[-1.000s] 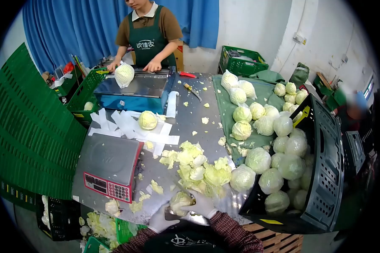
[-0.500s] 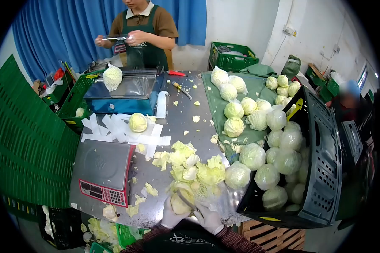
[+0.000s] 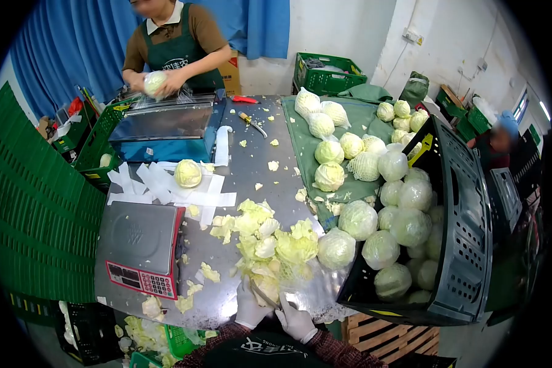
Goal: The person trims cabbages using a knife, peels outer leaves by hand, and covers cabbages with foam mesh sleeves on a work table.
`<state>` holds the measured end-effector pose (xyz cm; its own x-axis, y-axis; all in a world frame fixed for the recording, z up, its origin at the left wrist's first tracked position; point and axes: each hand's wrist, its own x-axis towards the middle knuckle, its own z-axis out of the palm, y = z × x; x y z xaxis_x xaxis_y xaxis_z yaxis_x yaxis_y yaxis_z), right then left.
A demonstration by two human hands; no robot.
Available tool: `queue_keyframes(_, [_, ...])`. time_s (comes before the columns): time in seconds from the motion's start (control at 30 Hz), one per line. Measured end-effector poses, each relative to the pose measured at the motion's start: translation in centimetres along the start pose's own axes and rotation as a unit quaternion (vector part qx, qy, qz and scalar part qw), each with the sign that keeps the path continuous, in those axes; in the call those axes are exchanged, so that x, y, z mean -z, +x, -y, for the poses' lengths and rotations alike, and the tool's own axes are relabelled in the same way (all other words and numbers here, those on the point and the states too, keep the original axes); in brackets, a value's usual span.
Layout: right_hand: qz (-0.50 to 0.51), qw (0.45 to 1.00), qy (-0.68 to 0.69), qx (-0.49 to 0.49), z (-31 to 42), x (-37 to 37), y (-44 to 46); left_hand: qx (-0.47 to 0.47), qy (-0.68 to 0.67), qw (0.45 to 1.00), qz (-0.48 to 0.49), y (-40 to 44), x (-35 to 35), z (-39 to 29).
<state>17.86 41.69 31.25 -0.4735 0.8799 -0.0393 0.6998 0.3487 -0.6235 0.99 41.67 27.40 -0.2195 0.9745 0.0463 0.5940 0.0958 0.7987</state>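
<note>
At the near edge of the metal table, my left hand [image 3: 251, 306], in a white glove, is closed around the side of a pale cabbage [image 3: 267, 286]. My gloved right hand [image 3: 297, 320] grips a knife [image 3: 265, 299], whose blade lies against the cabbage's near side; its handle is hidden in my fingers. Loose cabbage leaves [image 3: 267, 242] are heaped just beyond the cabbage, with net wrapping among them. To the right sits a wrapped cabbage [image 3: 336, 249].
A scale [image 3: 138, 236] and white strips [image 3: 156, 184] lie left. A black crate [image 3: 466, 245] of wrapped cabbages stands right, beside cabbages on green cloth [image 3: 300, 132]. Across the table, a co-worker [image 3: 178, 52] holds a cabbage over a wrapping machine [image 3: 165, 132]. A hooked knife [image 3: 253, 124] lies midtable.
The view has shifted slightly. My knife has shifted lower on the cabbage. The co-worker has picked up the netted cabbage from the wrapping machine and holds it in film.
</note>
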Motion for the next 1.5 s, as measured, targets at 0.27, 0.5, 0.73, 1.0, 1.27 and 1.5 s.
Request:
queue_keyframes(0.27, [-0.221, 0.972, 0.08, 0.011, -2.7, 2.7, 5.4, -0.022, -0.029, 0.999, -0.03, -1.8, 0.5, -0.3])
queue_keyframes(0.5, [-0.1, 0.978, 0.138, -0.124, -2.2, -1.0, 8.1, 0.013, -0.194, 0.98, -0.033, -0.8, 2.3, -0.2])
queue_keyframes(0.73, [-0.162, 0.98, -0.042, -0.11, -1.4, 3.2, 11.6, 0.226, -0.55, 0.803, -0.045, -0.3, 4.6, 1.9])
queue_keyframes(1.0, [-0.128, 0.988, -0.065, 0.051, 2.2, 3.7, 4.5, 0.016, 0.013, 0.994, -0.112, 2.0, 5.3, 2.2])
queue_keyframes(1.27, [0.045, 0.997, 0.057, 0.024, 2.1, -0.9, 3.0, -0.024, 0.248, 0.968, 0.04, 4.2, 6.2, -0.2])
queue_keyframes(1.5, [0.026, 0.997, 0.056, 0.054, 2.9, -0.1, 3.1, -0.014, 0.022, 0.999, 0.032, 4.3, 3.3, 3.2])
